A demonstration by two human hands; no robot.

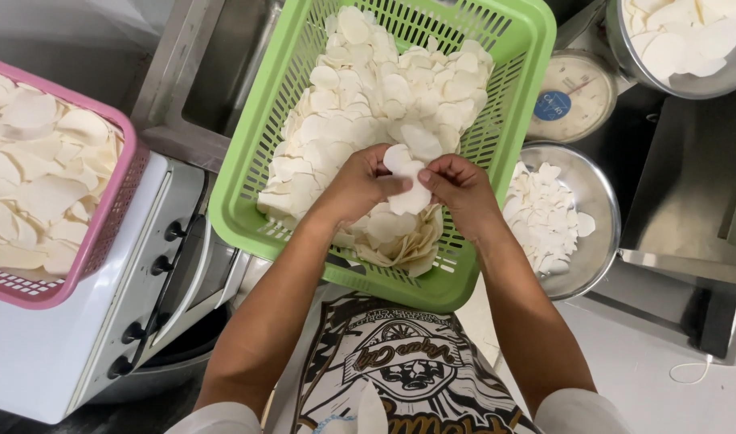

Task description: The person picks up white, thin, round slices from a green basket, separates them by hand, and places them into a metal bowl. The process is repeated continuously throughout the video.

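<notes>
Head view shows both hands meeting over the middle of a green basket (pixel 247 173), where the left hand (pixel 358 186) and the right hand (pixel 458 189) pinch the same small stack of white slices (pixel 408 181) between thumbs and fingertips; the fingers are closed on the thin round pieces, at least two of them overlapping, though the exact count in the pinch cannot be told. The held slices hang just above a heap of like slices (pixel 368 96) that fills the basket, far too many to count. The basket is one slotted plastic crate, resting partly on the edge of a steel sink (pixel 207 88) and partly toward the person's body. To the right, just beside the basket, stands one round metal bowl (pixel 605 213) holding a shallower layer of the same white slices. Behind it sits one round dial scale (pixel 573 96), and a second metal bowl (pixel 689 80) of slices shows at the top right corner. Well apart on the left, one pink basket (pixel 103 233), also full of slices, rests on a white oven (pixel 79 337) with four dark knobs down its front.
</notes>
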